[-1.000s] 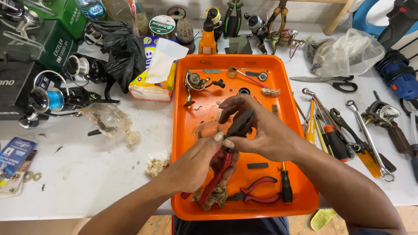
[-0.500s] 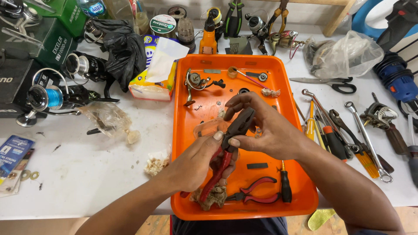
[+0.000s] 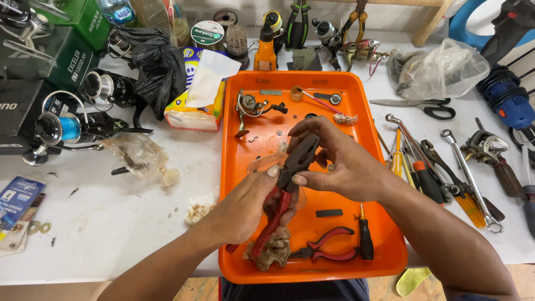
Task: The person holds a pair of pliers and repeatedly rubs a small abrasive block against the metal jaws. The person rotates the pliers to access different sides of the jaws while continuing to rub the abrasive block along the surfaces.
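A: What has changed since a moment ago?

B: Very little. Both hands remain over the middle of the orange tray (image 3: pixel 234 167), and the pliers have tilted slightly more upright.

A: What does each hand hold?

B: The left hand (image 3: pixel 245 206) is closed around the red handles of the pliers (image 3: pixel 290 173), thumb pressed on the dark head. The right hand (image 3: pixel 340 164) is curled over the top of that dark head, fingers pinched on it.

A: Where are the pliers relative to the tray?

B: Above its centre, handles sloping down toward its near edge, where a brownish rag (image 3: pixel 273 251) lies in the tray.

A: What else is in the tray?

B: Near its front right corner, smaller red pliers (image 3: pixel 329 248) and a black screwdriver (image 3: pixel 365 239). Toward its far edge, a fishing reel part (image 3: pixel 248 106).

A: And outside it?

B: On the table (image 3: pixel 111 223), right of the tray, wrenches (image 3: pixel 468 167) and scissors (image 3: pixel 418 106); left of it, a tissue pack (image 3: pixel 195 100) and a reel with blue line (image 3: pixel 64 128).
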